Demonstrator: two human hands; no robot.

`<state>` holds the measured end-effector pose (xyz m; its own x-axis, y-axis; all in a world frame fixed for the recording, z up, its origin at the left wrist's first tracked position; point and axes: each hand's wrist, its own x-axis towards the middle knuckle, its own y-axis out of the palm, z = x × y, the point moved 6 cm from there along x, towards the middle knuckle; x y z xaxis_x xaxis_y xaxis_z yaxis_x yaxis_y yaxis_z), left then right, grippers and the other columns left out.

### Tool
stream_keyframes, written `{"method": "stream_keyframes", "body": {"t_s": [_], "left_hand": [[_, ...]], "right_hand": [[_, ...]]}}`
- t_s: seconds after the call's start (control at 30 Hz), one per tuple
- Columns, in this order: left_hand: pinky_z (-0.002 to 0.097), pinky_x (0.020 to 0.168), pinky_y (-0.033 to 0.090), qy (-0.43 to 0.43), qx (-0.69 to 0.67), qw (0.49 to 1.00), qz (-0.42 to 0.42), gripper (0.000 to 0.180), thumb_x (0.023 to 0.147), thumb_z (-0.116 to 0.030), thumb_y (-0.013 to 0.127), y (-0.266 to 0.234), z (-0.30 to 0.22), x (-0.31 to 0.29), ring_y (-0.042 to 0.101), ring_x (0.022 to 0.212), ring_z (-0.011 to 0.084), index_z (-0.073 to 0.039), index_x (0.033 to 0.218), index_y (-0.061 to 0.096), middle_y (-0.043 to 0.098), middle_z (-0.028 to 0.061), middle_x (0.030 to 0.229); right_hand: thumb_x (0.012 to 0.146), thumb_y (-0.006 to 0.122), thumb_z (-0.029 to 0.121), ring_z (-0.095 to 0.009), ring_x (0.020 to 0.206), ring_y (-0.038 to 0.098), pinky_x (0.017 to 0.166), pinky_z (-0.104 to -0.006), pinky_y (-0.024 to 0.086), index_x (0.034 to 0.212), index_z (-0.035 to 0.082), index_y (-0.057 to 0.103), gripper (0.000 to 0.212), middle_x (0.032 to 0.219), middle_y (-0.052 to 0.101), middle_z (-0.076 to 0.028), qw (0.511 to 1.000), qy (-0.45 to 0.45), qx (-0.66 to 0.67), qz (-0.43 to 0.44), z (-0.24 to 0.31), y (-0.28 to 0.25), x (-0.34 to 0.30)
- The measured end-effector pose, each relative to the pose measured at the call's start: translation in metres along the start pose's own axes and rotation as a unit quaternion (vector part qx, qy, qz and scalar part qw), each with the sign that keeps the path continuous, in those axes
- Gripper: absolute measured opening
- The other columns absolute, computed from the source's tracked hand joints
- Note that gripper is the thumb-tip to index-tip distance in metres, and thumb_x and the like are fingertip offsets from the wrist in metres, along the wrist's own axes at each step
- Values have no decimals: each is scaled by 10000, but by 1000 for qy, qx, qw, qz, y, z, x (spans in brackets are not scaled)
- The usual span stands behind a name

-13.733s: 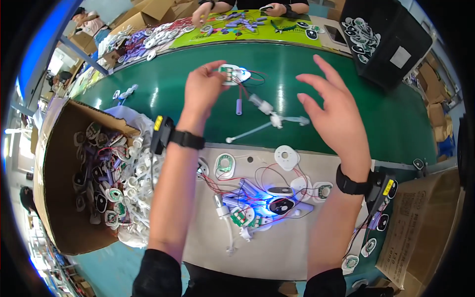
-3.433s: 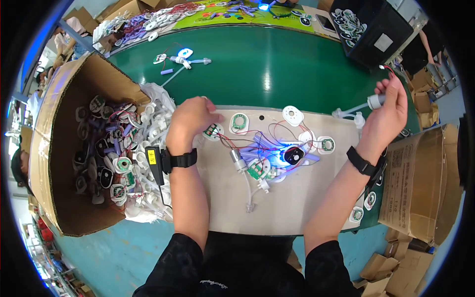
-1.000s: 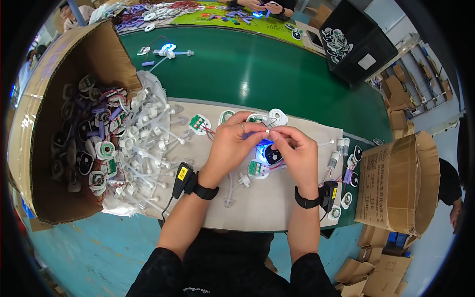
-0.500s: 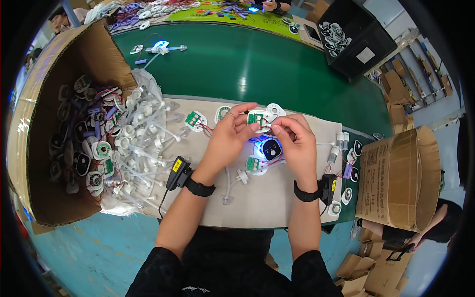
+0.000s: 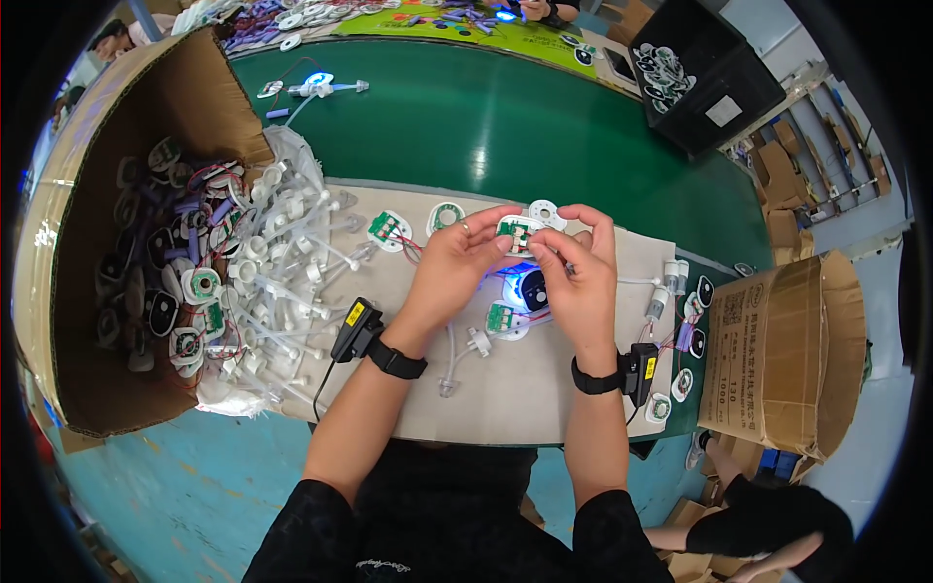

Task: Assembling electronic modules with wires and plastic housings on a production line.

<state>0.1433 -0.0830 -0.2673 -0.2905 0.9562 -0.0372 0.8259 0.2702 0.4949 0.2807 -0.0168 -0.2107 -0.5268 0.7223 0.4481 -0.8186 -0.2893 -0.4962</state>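
Note:
My left hand grips the left side of a white oval housing with a green circuit board in it. The fingers of my right hand are bent at the board's right side, thumb and index finger pinched at its edge; a thin wire may be between them, too small to tell. Below the hands, partly covered, lies a black oval panel beside a bright blue light. Another green board in a white housing is under it. Beyond my fingers lies a white disc with a hole.
On the left, a cardboard box holds housings and purple batteries beside a heap of clear tubing pieces. More boards lie on the mat. An open carton stands right, near a bending person; a black bin is far right.
Both hands and the housing have shifted slightly right. My right index finger and thumb have moved in over the board's edge. The person at lower right has bent further into view.

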Motion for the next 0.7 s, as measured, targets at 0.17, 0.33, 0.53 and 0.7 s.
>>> {"method": "stream_keyframes", "body": {"t_s": [0.17,0.33,0.53,0.7], "left_hand": [[251,889,550,2,25,1000,-4,371,996,-15,572,-5,5,1,658,1042,119,-7,1367,571,689,90,1174],[258,882,559,39,45,998,-8,359,1001,-16,564,-2,4,2,663,1031,123,-20,1360,580,689,87,1167],[286,891,594,34,-5,999,-15,395,988,8,571,-3,4,3,658,1042,137,-13,1379,528,665,102,1199],[296,895,595,38,-4,999,-15,361,985,11,576,-3,6,4,653,1050,140,5,1343,531,655,113,1227]], "right_hand": [[860,722,-1,-99,712,537,682,-245,473,949,3,743,92,1280,552,-92,1000,15,4,7,1,3,1],[858,709,-18,-138,781,613,753,-265,520,945,-9,734,91,1330,546,-113,1000,18,15,-7,-2,3,3],[880,692,-5,-198,1007,672,835,-298,544,944,-11,731,75,1378,531,-126,997,26,66,-8,-1,5,2],[892,688,12,-201,996,675,830,-306,550,951,-8,732,76,1394,527,-125,997,42,64,-3,1,5,1]]}}
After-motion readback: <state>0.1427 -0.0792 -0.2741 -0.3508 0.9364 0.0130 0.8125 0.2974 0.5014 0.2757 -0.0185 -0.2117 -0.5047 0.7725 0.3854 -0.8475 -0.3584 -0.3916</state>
